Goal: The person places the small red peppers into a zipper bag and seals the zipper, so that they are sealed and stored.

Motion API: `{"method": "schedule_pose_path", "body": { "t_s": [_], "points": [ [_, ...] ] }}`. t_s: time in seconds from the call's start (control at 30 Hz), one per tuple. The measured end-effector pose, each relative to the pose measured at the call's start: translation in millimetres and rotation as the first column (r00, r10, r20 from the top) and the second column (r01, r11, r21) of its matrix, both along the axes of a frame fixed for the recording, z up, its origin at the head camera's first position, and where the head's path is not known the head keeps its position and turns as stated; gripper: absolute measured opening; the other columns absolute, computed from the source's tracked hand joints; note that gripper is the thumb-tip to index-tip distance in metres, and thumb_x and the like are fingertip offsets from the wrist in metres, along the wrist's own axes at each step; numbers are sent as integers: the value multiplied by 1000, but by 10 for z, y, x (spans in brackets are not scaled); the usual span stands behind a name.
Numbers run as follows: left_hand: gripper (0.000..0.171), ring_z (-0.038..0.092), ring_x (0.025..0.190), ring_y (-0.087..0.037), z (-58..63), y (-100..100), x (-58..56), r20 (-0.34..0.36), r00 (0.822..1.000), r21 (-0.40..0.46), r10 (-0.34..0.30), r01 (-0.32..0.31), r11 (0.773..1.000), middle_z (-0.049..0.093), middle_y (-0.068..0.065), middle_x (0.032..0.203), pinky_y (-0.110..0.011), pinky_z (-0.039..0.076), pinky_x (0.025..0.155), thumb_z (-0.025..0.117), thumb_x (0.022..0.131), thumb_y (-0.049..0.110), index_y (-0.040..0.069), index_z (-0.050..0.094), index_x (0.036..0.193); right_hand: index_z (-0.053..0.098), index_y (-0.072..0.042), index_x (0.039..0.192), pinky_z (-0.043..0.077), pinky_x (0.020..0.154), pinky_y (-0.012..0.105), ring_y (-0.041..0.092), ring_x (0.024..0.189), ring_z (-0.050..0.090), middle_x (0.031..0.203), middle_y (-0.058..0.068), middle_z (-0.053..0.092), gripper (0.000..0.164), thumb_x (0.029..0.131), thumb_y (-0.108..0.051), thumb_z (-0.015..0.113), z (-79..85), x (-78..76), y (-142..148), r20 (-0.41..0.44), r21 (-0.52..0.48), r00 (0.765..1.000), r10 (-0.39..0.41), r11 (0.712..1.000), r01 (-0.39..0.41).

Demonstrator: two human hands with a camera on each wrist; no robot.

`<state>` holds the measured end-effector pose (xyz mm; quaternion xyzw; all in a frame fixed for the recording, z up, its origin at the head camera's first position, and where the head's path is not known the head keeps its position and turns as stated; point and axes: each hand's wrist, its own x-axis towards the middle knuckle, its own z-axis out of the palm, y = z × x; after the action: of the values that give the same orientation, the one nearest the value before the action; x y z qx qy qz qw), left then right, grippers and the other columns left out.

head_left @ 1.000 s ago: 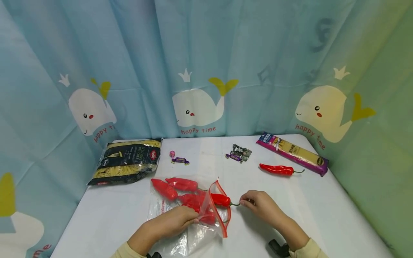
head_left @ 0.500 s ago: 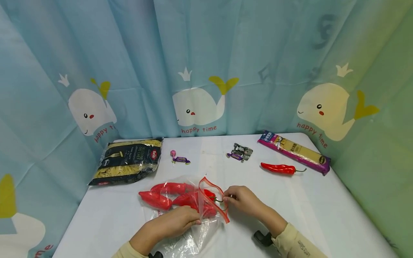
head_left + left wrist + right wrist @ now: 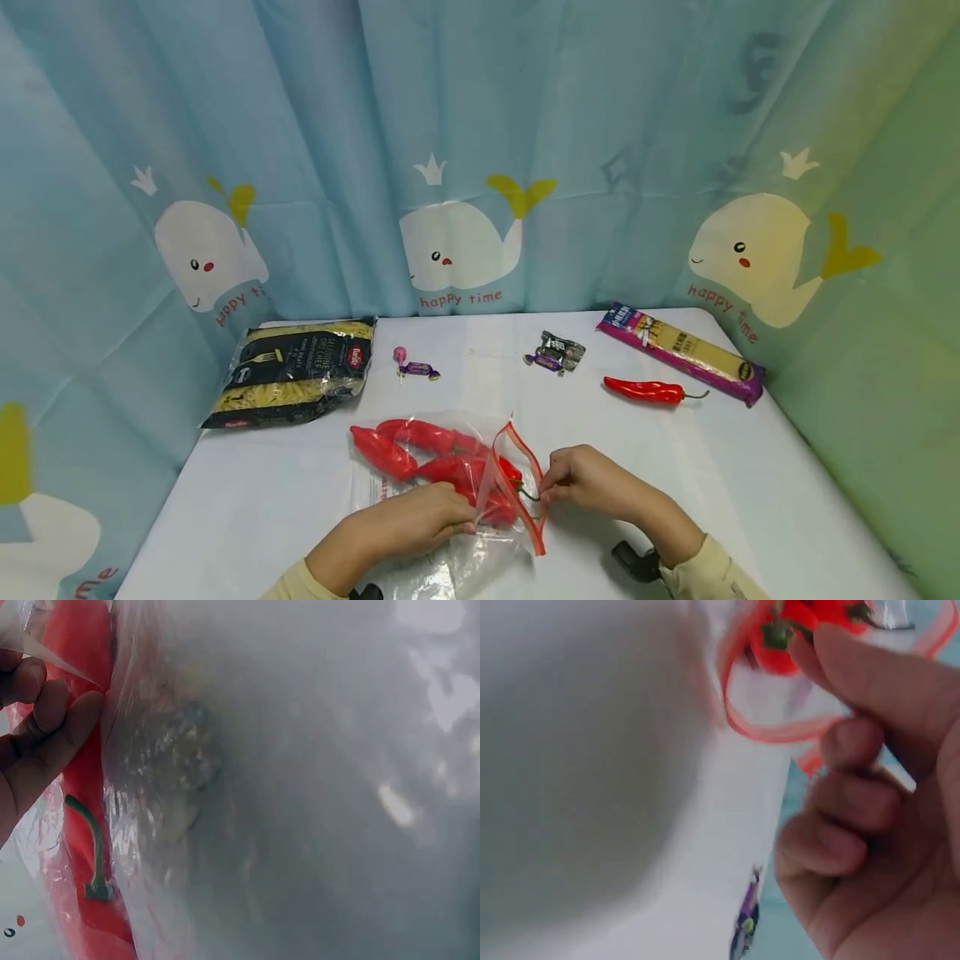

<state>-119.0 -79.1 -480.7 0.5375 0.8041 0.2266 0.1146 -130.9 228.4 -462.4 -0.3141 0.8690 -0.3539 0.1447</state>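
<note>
A clear zip bag point(image 3: 465, 546) with a red-edged mouth lies on the table, holding several red chili peppers point(image 3: 384, 454). My left hand point(image 3: 411, 518) pinches the bag's film near its mouth; in the left wrist view the fingers point(image 3: 75, 724) press the plastic over a red pepper with a green stem. At the open mouth, my right hand point(image 3: 592, 482) has thumb and forefinger on the green stem of one chili pepper point(image 3: 780, 645), whose red body is inside the bag. The mouth's red strip point(image 3: 769, 733) loops around that pepper in the right wrist view.
Behind the right hand lies another red chili pepper point(image 3: 648, 391), close to a purple noodle pack point(image 3: 681, 353). Small wrapped candies point(image 3: 553, 353) and a pink lollipop point(image 3: 400, 355) are at the back. A black pasta bag point(image 3: 292, 371) sits back left. A whale-print curtain point(image 3: 600, 108) encloses the table.
My right hand has moved left to the bag's mouth, and the pepper it holds has gone deeper inside. The bag shifted left, then back right, with my left hand still gripping it.
</note>
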Motion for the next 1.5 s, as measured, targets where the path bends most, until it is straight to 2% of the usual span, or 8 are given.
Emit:
{"method": "schedule_pose_path", "body": {
  "t_s": [0.27,0.43,0.63,0.77,0.9,1.07,1.3,1.5],
  "points": [
    [19,46,80,-2,-27,-11,-35,-4,1000,3,0,0,1000,52,15,77,-14,39,77,55,104,27,20,60,87,77,-16,82,47,64,21,-2,71,53,78,-16,62,6,85,-19,81,-94,32,-92,-77,-27,997,9,1000,-11],
    [16,48,82,-2,-22,-29,-59,46,998,-28,35,-34,999,57,13,80,-16,42,78,57,103,28,20,63,91,76,-13,88,51,69,29,8,77,59,84,-10,66,3,88,-14,79,59,-181,287,-136,14,974,-179,983,183],
    [13,51,86,-2,5,-140,-80,111,986,-82,123,-114,990,61,14,88,-21,46,84,59,102,31,22,68,99,67,2,119,44,96,62,47,112,55,119,25,62,37,83,5,74,88,-551,1064,-474,215,798,-372,830,514],
    [13,51,87,-2,20,-191,-93,119,980,-98,160,-149,984,61,14,87,-23,47,84,59,102,31,22,68,100,50,6,140,35,101,69,56,124,43,134,35,50,59,86,0,72,-12,-656,1418,-421,422,814,-401,707,567],
    [16,53,87,-2,27,-176,-87,111,980,-89,163,-153,984,61,13,88,-24,47,85,56,103,32,21,67,99,43,5,145,38,96,70,57,121,45,136,37,47,63,88,-2,68,-101,-663,1535,-328,508,826,-458,652,563],
    [16,54,88,-2,23,-132,-65,89,981,-87,174,-167,982,62,13,90,-24,48,85,57,103,32,21,68,101,49,2,142,42,95,68,53,119,50,132,33,53,61,86,0,74,-98,-488,1405,-278,396,832,-479,732,554],
    [13,56,91,-3,29,-107,-53,96,976,-94,193,-185,978,62,14,91,-27,49,88,59,102,29,21,69,101,61,-6,136,51,91,56,34,111,62,126,14,65,54,85,-2,78,116,11,937,-133,182,937,-323,921,344],
    [12,56,89,-4,33,-87,-52,87,981,-86,176,-169,982,62,12,90,-27,49,86,58,103,27,21,68,98,67,-12,128,53,91,49,23,108,63,120,0,68,46,85,0,77,178,208,488,-95,190,990,-103,975,119]
  ]
}}
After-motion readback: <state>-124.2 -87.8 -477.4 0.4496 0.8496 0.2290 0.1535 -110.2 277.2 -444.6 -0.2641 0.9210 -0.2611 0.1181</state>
